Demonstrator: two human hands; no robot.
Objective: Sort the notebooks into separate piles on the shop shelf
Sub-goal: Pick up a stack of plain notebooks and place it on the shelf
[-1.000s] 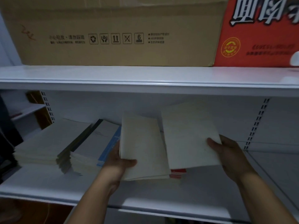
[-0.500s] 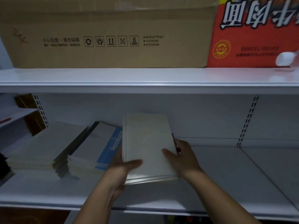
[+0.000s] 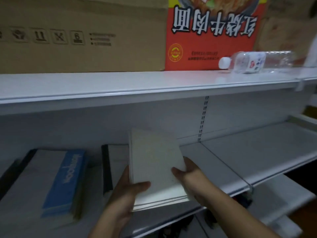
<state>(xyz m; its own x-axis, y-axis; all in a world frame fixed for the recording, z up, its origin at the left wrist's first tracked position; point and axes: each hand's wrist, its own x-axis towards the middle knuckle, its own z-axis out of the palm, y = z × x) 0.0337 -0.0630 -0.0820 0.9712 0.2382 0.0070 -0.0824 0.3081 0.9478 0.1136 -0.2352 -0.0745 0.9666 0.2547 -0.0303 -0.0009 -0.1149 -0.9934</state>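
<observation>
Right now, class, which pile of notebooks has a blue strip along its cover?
The pile at far left: its grey cover carries a blue strip. The held stack is plain cream, and the pile between them is black-edged.

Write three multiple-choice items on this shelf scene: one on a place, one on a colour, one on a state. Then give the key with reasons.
1. Where is the plastic bottle?
A. upper shelf
B. lower shelf
C. floor

2. What colour is the band on the pile at left?
A. green
B. blue
C. yellow

3. How is the pale stack of notebooks held?
A. left hand only
B. lying untouched
C. both hands

Key: A, it lies on its side beside the red carton; B, a blue strip crosses the top cover; C, the left hand and right hand each have a grip on it.
</observation>
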